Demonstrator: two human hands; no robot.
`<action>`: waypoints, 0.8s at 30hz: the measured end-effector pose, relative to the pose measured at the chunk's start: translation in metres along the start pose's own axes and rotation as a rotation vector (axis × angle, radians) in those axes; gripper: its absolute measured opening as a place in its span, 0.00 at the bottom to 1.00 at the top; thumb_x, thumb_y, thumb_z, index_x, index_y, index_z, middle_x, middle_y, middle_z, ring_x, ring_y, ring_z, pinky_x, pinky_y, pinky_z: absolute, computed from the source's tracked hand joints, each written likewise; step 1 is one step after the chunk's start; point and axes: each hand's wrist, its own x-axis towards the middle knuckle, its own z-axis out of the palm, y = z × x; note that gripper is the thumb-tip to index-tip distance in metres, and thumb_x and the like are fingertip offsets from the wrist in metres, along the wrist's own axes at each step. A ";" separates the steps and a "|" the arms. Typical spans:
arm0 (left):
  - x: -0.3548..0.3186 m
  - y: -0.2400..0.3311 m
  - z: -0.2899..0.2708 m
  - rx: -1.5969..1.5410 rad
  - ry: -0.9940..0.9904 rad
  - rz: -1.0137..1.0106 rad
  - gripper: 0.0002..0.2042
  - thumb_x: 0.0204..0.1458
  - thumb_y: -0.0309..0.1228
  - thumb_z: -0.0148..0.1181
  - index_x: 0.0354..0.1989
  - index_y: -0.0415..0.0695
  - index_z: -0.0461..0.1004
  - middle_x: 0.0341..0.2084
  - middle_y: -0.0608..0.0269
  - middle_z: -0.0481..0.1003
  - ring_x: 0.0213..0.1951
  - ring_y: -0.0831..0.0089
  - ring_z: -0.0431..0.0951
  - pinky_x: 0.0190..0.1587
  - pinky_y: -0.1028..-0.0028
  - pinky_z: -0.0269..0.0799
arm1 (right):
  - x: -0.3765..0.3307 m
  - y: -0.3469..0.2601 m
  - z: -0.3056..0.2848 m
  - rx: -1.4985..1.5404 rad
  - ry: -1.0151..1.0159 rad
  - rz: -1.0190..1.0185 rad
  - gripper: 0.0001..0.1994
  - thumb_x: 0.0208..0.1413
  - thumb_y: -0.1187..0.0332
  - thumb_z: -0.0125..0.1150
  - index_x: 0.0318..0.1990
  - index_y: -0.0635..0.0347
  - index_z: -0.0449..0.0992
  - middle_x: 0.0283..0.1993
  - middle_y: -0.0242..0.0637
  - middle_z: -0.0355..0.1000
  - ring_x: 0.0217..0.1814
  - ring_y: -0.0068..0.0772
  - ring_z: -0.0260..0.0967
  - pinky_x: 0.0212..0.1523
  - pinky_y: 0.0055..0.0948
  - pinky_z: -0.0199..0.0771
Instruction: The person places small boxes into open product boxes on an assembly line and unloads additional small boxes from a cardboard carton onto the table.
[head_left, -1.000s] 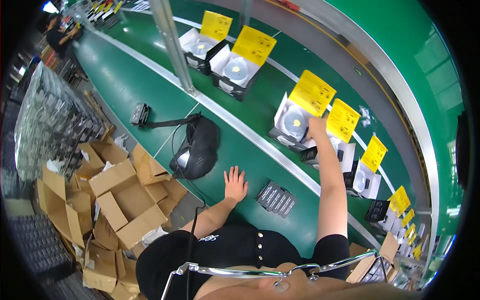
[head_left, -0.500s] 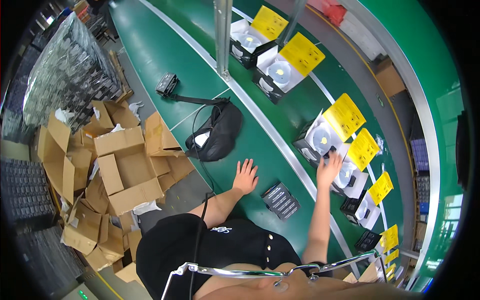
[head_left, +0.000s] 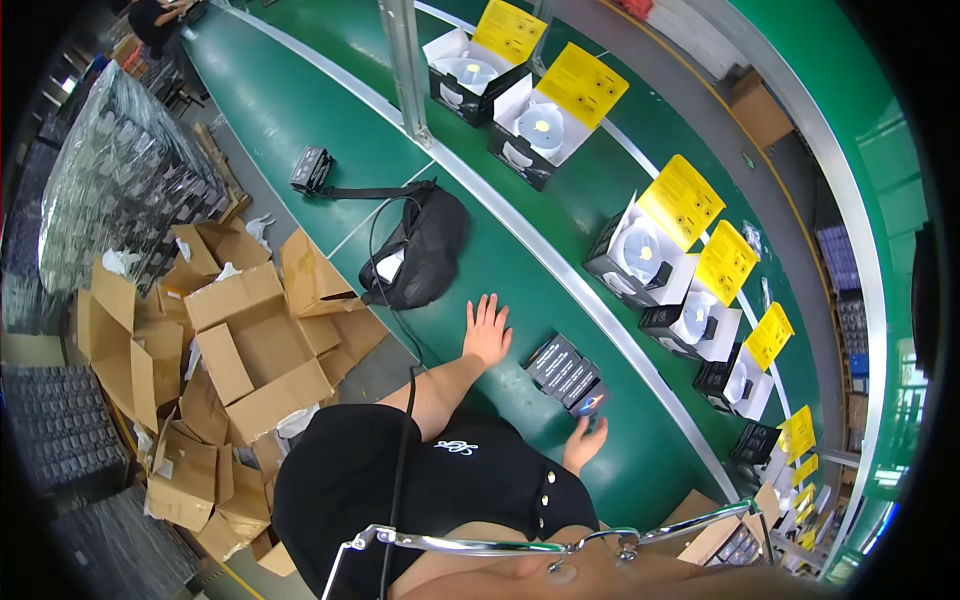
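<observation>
Resting flat, fingers spread, on the green table (head_left: 300, 110): left hand (head_left: 487, 332). Right hand (head_left: 585, 443), fingers loosely pinching the near end of the dark packet stack (head_left: 568, 374) just beside.

We see a smooth green table (head_left: 520, 290) with a slight sheen, and on it a stack of small dark plastic pieces (head_left: 567, 372), a bit glossy. The black bag (head_left: 425, 250) looks like matt cloth. The open boxes (head_left: 640, 255) are card with yellow paper flaps, and the loose cartons (head_left: 250, 340) are rough brown cardboard.
</observation>
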 end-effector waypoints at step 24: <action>0.023 -0.045 -0.030 -0.063 0.062 0.034 0.26 0.54 0.40 0.56 0.60 0.41 0.65 0.67 0.41 0.54 0.69 0.44 0.50 0.69 0.38 0.38 | 0.225 -0.282 -0.009 0.615 -0.172 -0.496 0.35 0.48 0.77 0.71 0.64 0.64 0.60 0.57 0.48 0.65 0.54 0.40 0.71 0.57 0.35 0.74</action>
